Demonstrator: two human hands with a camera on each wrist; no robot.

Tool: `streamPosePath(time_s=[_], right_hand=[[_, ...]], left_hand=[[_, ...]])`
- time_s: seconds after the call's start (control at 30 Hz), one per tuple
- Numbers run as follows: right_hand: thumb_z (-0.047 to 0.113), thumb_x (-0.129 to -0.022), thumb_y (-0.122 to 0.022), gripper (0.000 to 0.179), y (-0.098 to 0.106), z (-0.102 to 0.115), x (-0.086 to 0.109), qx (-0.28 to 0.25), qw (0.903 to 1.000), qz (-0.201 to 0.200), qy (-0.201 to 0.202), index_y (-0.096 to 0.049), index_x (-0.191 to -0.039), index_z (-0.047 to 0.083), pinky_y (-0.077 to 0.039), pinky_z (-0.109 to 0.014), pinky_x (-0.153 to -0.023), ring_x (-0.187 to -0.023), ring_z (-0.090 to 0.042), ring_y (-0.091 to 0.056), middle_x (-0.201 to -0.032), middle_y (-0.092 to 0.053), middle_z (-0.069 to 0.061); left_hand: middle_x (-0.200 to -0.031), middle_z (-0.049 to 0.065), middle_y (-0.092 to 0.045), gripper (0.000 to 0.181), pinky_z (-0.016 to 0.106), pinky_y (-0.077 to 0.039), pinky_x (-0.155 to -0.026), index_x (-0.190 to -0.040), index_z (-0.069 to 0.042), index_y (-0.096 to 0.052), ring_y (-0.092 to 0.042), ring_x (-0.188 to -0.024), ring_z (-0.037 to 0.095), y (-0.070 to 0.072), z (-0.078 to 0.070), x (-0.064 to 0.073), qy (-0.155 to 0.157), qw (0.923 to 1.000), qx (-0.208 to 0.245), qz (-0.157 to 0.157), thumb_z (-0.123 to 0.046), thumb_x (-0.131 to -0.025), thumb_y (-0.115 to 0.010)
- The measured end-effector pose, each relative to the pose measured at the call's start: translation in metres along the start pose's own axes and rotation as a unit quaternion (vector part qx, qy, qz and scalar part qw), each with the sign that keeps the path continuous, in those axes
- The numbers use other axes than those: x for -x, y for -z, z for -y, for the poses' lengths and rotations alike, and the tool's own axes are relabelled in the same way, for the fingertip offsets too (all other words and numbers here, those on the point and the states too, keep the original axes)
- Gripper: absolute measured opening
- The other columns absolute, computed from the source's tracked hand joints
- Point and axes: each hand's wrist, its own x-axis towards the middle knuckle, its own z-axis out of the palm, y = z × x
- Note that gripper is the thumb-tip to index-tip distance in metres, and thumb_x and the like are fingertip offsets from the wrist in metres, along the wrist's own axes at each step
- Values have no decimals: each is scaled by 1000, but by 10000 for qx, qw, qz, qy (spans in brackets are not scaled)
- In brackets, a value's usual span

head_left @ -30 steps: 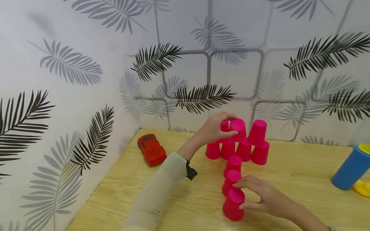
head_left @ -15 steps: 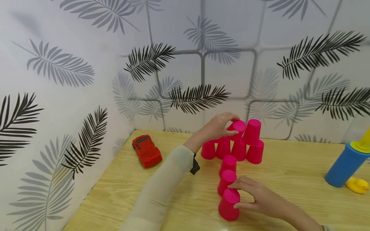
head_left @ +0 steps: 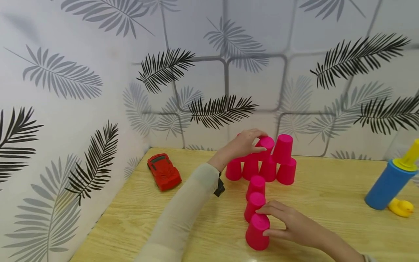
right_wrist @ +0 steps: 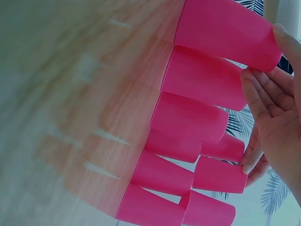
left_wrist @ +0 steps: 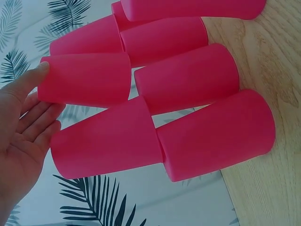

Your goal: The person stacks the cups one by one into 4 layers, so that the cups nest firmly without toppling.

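Observation:
Bright pink cups stand upside down in a T on the table. A back row of several cups carries a second tier on top. My left hand point(head_left: 242, 145) holds the middle cup point(head_left: 266, 145) of that tier, thumb and fingers around its base end, as the left wrist view shows on the same cup point(left_wrist: 84, 80). The right-hand upper cup point(head_left: 283, 148) straddles two cups below; the left-hand one is mostly hidden by my hand. Three cups run toward me from the row. My right hand point(head_left: 296, 225) grips the nearest one point(head_left: 256, 234), fingertips right at the cup behind it point(head_left: 254, 208).
A red toy car point(head_left: 164, 173) lies at the table's left. At the right a blue cylinder with a yellow top point(head_left: 387, 187) stands beside a yellow rubber duck point(head_left: 402, 208). A wall with a leaf pattern point(head_left: 212, 83) closes off the table's back edge point(head_left: 314, 157).
The head view has turned a little to the right, so everything sits further left and the whole duck shows. Both hands keep their hold on the same cups, which have barely moved.

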Motion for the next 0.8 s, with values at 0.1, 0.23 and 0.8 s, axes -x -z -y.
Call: streamPosePath(time_s=[0.1, 0.23, 0.8], right_hand=[[36, -87, -71, 42, 1, 0, 0, 5, 10000, 38, -58, -61, -123, 16, -61, -26, -77, -101, -9, -61, -112, -64, 3], [37, -88, -71, 42, 2, 1, 1, 46, 9999, 62, -93, -61, -123, 15, -61, -26, -78, -101, -9, -61, -112, -64, 2], [31, -86, -74, 44, 2, 3, 4, 29, 10000, 18, -84, -61, -124, 13, -61, -26, -77, -101, -11, -62, -112, -64, 1]], left_hand=[[-135, 7, -60, 52, 25, -47, -107, -138, -7, -53, -57, -124, 19, 2, 1, -3, 147, 9998, -40, 98, -25, -92, -69], [-140, 10, -58, 55, 29, -45, -111, -141, -6, -51, -54, -129, 21, 6, 4, -6, 278, 9992, -125, 255, -26, -93, -67], [-140, 12, -57, 52, 30, -46, -109, -141, -3, -51, -54, -129, 23, 6, 13, -14, 437, 9978, -248, 442, -27, -96, -62]])
